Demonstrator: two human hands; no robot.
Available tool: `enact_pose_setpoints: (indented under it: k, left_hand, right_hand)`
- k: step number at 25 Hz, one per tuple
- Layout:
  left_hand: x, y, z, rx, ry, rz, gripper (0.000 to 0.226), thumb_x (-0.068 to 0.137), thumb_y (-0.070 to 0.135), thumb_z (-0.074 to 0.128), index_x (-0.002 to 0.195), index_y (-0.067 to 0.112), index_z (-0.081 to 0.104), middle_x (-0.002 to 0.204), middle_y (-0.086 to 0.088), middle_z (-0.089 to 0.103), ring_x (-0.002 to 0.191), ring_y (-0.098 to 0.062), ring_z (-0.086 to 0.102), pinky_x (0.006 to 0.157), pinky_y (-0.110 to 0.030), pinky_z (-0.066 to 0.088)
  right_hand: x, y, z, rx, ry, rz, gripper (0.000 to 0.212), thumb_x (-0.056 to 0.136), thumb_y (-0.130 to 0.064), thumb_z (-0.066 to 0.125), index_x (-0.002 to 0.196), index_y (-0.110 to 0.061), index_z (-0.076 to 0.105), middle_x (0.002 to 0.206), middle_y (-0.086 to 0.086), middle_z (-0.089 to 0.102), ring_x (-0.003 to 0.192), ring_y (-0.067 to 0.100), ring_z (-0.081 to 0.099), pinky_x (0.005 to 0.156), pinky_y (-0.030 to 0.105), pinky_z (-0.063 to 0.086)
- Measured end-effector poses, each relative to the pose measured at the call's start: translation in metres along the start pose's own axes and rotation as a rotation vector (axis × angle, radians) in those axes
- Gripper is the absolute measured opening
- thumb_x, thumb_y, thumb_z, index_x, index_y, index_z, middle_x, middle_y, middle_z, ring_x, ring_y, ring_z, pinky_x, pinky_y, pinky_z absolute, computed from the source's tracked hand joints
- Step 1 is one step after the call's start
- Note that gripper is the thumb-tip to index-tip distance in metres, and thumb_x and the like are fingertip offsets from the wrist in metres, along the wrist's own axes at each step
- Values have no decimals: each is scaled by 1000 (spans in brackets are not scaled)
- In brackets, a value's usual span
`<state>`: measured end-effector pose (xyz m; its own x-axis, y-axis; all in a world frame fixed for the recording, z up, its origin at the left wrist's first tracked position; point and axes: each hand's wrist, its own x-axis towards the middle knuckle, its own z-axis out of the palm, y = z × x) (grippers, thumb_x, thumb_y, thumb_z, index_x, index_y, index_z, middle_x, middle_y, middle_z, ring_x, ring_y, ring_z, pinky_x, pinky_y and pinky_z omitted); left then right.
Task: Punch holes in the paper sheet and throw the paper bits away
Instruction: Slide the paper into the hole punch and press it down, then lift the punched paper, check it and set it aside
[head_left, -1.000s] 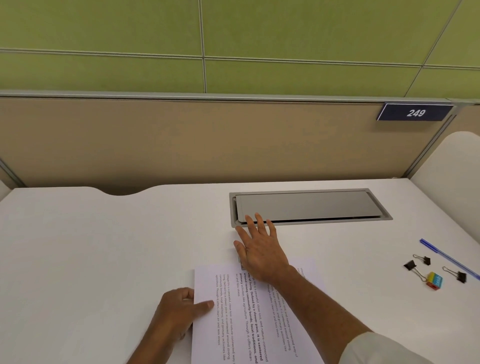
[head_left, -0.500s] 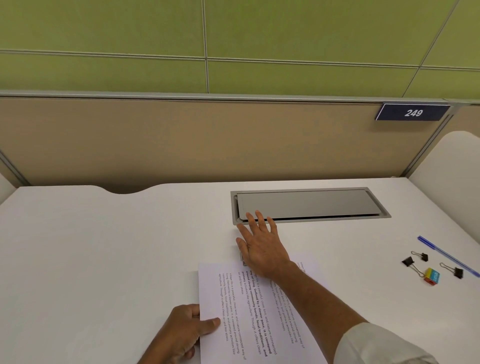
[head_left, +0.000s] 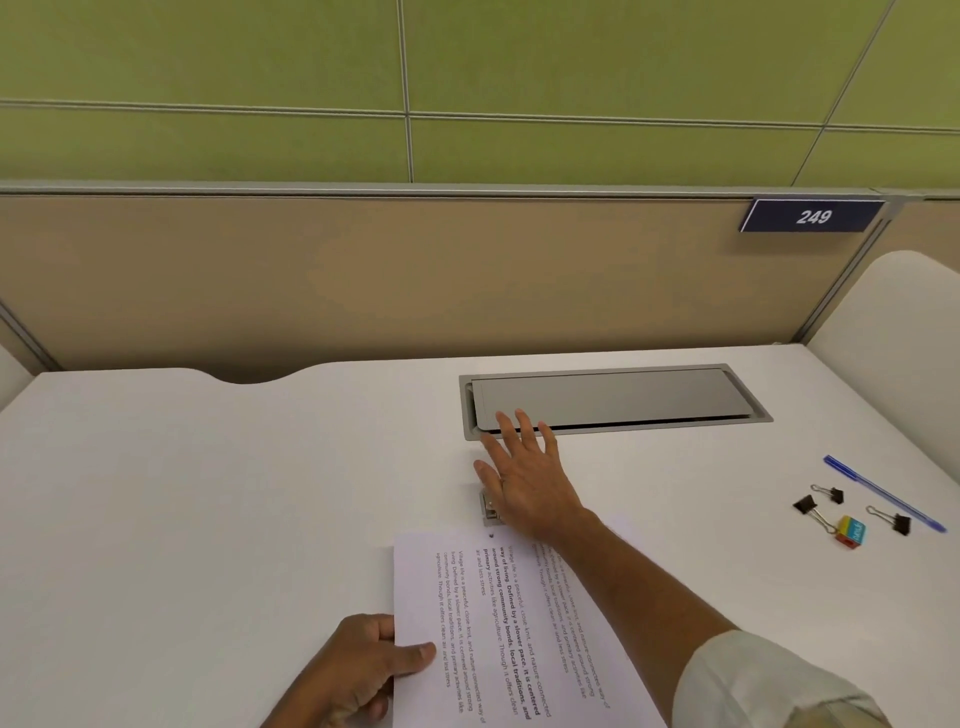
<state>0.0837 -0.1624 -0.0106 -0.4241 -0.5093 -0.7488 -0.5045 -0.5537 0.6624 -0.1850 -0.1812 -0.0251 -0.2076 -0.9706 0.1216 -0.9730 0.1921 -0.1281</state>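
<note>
A white paper sheet (head_left: 498, 623) with printed text lies on the desk in front of me. My left hand (head_left: 358, 670) pinches its left edge, thumb on top. One small dark hole (head_left: 491, 535) shows near the sheet's far edge. Just beyond that edge sits a small metal hole punch (head_left: 488, 508), mostly hidden under my right hand (head_left: 524, 478). That hand lies palm-down on the punch with fingers spread, fingertips reaching the grey cable hatch.
A grey cable hatch (head_left: 623, 400) is set into the white desk (head_left: 208, 493). At the right lie a blue pen (head_left: 878, 491), three black binder clips (head_left: 826, 506) and a small coloured sharpener (head_left: 850, 533). A beige partition stands behind.
My left hand has drawn the sheet toward me, so its far edge has come out from under my right hand and the punch shows. My right hand has stayed on the punch.
</note>
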Motion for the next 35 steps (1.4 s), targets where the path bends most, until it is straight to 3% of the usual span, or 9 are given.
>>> enact_pose_setpoints:
  k: [2, 5, 11, 14, 16, 20, 23, 27, 35]
  left_hand:
    - [-4, -6, -4, 0, 11, 2, 12, 83, 8, 76, 95, 6, 77, 88, -14, 79, 71, -28, 60, 40, -20, 29]
    - [-17, -17, -9, 30, 32, 10, 12, 84, 10, 76, 96, 7, 77, 83, -14, 79, 45, -17, 52, 37, -19, 28]
    - [-54, -50, -7, -15, 121, 39, 13, 85, 12, 76, 97, 8, 75, 81, -12, 79, 43, -18, 51, 36, -19, 32]
    - [-75, -65, -1, -38, 160, 84, 12, 85, 13, 75, 96, 7, 74, 78, -11, 79, 38, -17, 48, 34, -21, 34]
    - [-87, -75, 4, -62, 158, 102, 13, 85, 13, 75, 96, 7, 74, 78, -11, 79, 41, -18, 49, 34, -21, 35]
    - [-118, -92, 18, -88, 141, 151, 15, 82, 10, 79, 96, 6, 75, 69, -9, 77, 40, -18, 55, 37, -24, 42]
    - [-137, -89, 17, -182, 94, 175, 25, 79, 10, 81, 103, 8, 74, 81, -7, 80, 72, -25, 75, 65, -37, 60]
    - [-156, -55, -3, -238, 181, 306, 34, 78, 17, 82, 108, 18, 67, 82, 3, 80, 87, -23, 71, 75, -35, 52]
    - [-193, -1, 30, -4, 129, 556, 24, 86, 10, 73, 108, 20, 68, 95, 2, 80, 87, -15, 75, 70, -24, 54]
  right_hand:
    - [-15, 1, -16, 179, 92, 116, 55, 104, -49, 20, 153, -25, 32, 167, 4, 15, 154, 22, 0, 123, 52, 3]
    - [-67, 4, -49, 547, 310, 366, 46, 105, -39, 39, 146, -19, 43, 160, 5, 34, 149, 21, 25, 121, 49, 21]
    - [-243, -25, -68, 1014, 701, 1075, 17, 95, -28, 64, 112, -28, 62, 113, 6, 70, 109, 22, 64, 93, 31, 47]
    - [-295, -62, -57, 1180, 685, 1430, 34, 86, -22, 76, 114, -12, 59, 100, 19, 69, 88, 32, 64, 66, 19, 51]
    - [-305, -85, -57, 1481, 529, 1520, 44, 88, -19, 75, 124, -4, 54, 103, 23, 66, 87, 35, 64, 65, 31, 54]
    - [-307, -121, -69, 1792, 318, 1374, 21, 92, -6, 68, 112, -8, 65, 104, 16, 74, 93, 36, 69, 71, 41, 57]
    - [-309, -127, -88, 1672, 383, 1246, 21, 90, 0, 67, 107, -13, 68, 99, 7, 77, 91, 32, 71, 70, 40, 58]
    - [-310, -111, -123, 1461, 434, 991, 20, 92, -8, 68, 112, -14, 70, 100, 1, 79, 95, 27, 74, 86, 53, 58]
    - [-308, -88, -166, 1335, 397, 684, 13, 91, -7, 68, 103, -8, 73, 91, -5, 79, 80, 3, 74, 59, 14, 54]
